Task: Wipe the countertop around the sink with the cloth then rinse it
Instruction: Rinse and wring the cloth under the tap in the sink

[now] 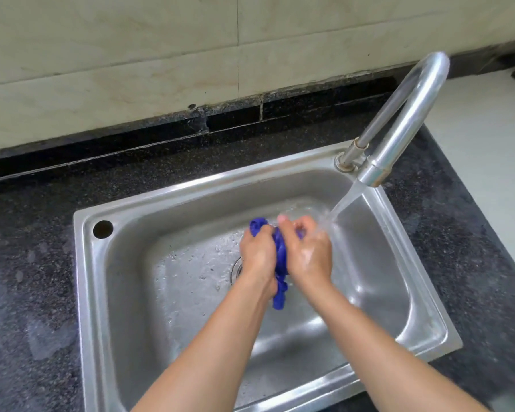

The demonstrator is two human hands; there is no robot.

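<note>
Two bare forearms reach in from the near edge over the sink (84, 278). The left hand (257, 254) and right hand (308, 255) are side by side above the basin, and both have their fingers curled round the cloth (281, 252). The cloth is blue and bunched. It is gripped between the two hands, with one end hanging below the wrists and a fold showing past the left knuckles.

The drain (236, 270) is partly hidden behind the left hand, and droplets lie on the basin floor. Water (344, 205) runs from the tap (399, 126) and lands at the right hand. A round hole (103, 229) is in the rim at the far left corner. The dark speckled countertop (27, 263) surrounds the sink and shows wet smears on its left side. Beyond it is a pale tiled wall (131, 55).
</note>
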